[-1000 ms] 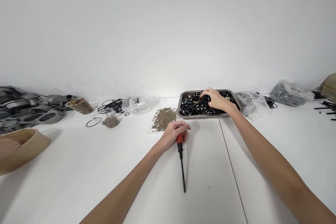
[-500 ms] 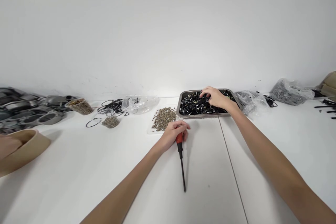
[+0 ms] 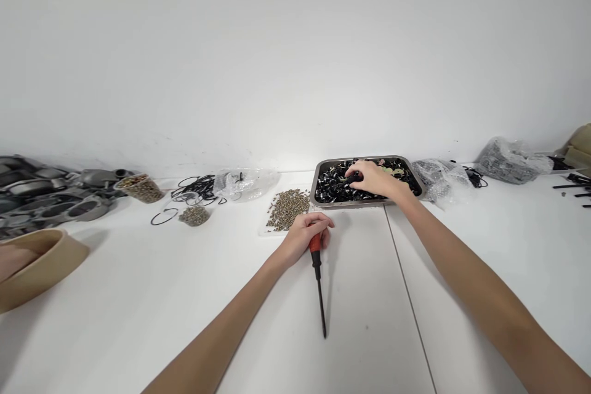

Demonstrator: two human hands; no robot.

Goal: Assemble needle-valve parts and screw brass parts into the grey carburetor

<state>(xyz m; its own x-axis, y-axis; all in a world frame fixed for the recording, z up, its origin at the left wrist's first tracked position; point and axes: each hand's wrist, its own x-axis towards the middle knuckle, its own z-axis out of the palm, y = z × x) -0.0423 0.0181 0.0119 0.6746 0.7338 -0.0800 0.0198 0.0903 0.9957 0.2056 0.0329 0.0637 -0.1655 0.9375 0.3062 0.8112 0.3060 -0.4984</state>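
Note:
My left hand [image 3: 308,236] is closed around the red and black handle of a screwdriver [image 3: 319,286]. Its dark shaft points down toward me, the tip just over or on the white table. Reaching into the metal tray [image 3: 349,204], my right hand [image 3: 372,177] has its fingers curled round a small black part among many small black pieces [image 3: 332,184]. The fingertips are partly hidden by the pieces. Just left of the tray lies a heap of small brass-coloured screws or inserts [image 3: 289,208] on a shallow white tray, near my left hand.
At left, another person's hand [image 3: 16,258] rests inside a beige ring-shaped part [image 3: 64,261]. Grey housings [image 3: 41,197], a tipped cup of metal bits [image 3: 141,188], a smaller cup [image 3: 194,215] and black rings [image 3: 196,188] line the wall. Plastic bags [image 3: 512,163] lie at right.
My right hand has shifted slightly left within the tray, uncovering pale pieces behind it, and its fingers have curled in. My left hand and the screwdriver have not moved.

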